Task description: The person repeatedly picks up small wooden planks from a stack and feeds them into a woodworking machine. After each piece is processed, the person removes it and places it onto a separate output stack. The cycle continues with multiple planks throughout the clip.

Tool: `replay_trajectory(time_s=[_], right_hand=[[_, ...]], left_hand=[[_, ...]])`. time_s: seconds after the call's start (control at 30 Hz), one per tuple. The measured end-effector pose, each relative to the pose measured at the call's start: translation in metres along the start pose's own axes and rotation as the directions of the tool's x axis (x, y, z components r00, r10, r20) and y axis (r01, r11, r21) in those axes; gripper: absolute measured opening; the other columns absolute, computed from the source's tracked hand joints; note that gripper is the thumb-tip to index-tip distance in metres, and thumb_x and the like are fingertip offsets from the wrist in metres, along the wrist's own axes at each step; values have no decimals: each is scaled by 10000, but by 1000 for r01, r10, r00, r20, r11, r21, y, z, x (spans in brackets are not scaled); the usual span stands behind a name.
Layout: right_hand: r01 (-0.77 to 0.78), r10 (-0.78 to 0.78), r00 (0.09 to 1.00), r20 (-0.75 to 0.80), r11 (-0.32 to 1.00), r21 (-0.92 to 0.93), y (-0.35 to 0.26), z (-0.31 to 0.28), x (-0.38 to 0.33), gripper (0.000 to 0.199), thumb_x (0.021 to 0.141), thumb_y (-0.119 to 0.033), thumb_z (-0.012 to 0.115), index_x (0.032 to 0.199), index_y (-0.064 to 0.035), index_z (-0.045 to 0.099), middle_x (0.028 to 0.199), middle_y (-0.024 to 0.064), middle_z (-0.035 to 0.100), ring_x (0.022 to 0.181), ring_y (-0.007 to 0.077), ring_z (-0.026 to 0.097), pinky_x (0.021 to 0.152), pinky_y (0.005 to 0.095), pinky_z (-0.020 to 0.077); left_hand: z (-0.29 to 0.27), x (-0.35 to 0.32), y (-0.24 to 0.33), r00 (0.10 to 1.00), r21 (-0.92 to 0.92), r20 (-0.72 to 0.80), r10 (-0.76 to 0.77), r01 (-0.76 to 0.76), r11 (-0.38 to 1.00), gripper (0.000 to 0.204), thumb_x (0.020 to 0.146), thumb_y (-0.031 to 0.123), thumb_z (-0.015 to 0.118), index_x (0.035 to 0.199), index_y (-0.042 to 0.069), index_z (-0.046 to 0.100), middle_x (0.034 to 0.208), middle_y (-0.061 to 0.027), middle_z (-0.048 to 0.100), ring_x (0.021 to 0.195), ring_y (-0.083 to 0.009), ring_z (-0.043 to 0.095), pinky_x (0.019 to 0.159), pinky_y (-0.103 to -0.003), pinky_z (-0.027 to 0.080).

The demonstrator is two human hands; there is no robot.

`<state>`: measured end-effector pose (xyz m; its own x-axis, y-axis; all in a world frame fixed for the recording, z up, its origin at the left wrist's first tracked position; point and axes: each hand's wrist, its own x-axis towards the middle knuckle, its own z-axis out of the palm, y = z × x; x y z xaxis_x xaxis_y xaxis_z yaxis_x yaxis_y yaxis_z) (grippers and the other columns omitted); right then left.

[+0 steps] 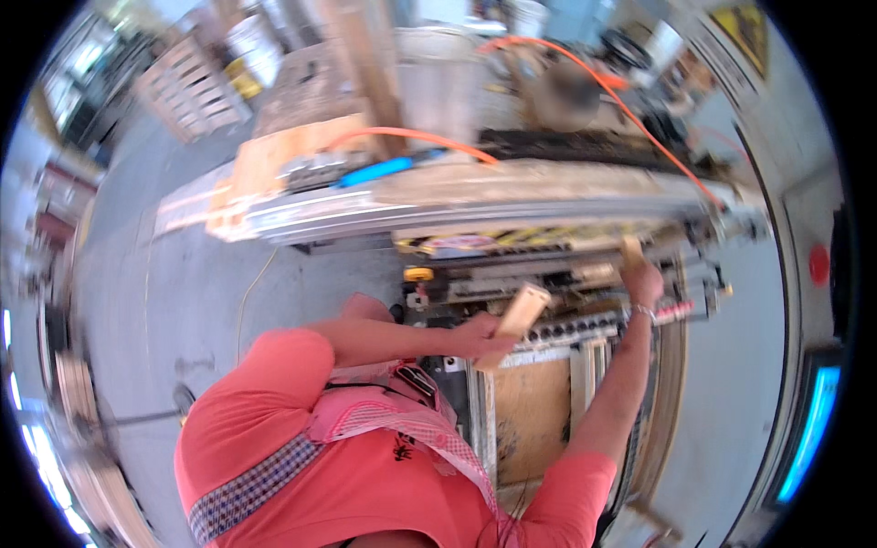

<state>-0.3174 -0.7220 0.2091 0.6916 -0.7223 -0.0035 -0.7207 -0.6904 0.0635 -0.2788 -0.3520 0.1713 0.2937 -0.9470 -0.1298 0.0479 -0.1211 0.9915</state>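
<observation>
My left hand (479, 336) is closed around a short flat wooden block (524, 310), which tilts up to the right. Two small dark spots show near the block's upper end. My right hand (642, 284) reaches farther forward and to the right, its fingers wrapped on another small piece of wood (631, 248) that sticks out at the top. Both hands are over a machine bed with metal rails (493, 290) and a bar with a row of dark round holes (573, 328). Exactly what lies under the right hand is blurred.
A long bench with a metal front edge (365, 217) crosses ahead, with a blue tool (376, 172) and an orange hose (411, 136) on it. Nearer me is a plywood panel (533, 420) in a frame. A lit screen (809, 435) stands at the right. Crates (192, 89) sit far left.
</observation>
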Motion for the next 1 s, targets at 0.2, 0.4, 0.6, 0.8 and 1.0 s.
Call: replay_trajectory(time_s=[0.2,0.4,0.6,0.8,1.0], right_hand=[[101,-97,994,42,989,-110,8,0,-5,421,714,-391,657,933,-35,607,896,194,637,847,331,626,724,411,516],[25,10,934,-358,995,93,-56,-24,-74,562,775,-302,631,1189,46,476,1153,250,523,972,385,551,832,426,455],[132,55,948,-314,828,545,-144,-27,-164,383,788,-141,651,1104,47,544,998,172,612,847,231,598,718,320,474],[226,-108,965,-239,804,549,-245,-47,-268,306,773,-82,651,1042,45,581,847,124,650,718,202,613,654,313,481],[201,-269,963,29,784,587,-308,-43,-354,219,704,-32,665,917,-3,621,746,120,642,676,213,633,616,328,494]], left_hand=[[-28,-88,28,970,-58,-220,98,-113,992,333,876,301,559,1051,17,576,980,-50,608,912,-119,552,811,-306,441],[-122,-246,9,602,-189,-758,-250,164,968,311,866,173,558,1146,40,530,1009,-53,611,904,-140,562,776,-299,469],[-318,-362,-55,-83,-140,-989,-124,233,962,298,909,272,478,1033,8,542,820,-33,573,775,-88,507,685,-273,440],[-485,-373,-84,-49,32,-998,40,146,989,341,888,323,490,964,13,611,755,-31,589,699,-95,516,624,-275,434],[-583,-325,-163,28,-44,-998,-55,293,955,346,849,328,511,991,34,625,807,-136,641,755,-239,610,692,-352,463]])
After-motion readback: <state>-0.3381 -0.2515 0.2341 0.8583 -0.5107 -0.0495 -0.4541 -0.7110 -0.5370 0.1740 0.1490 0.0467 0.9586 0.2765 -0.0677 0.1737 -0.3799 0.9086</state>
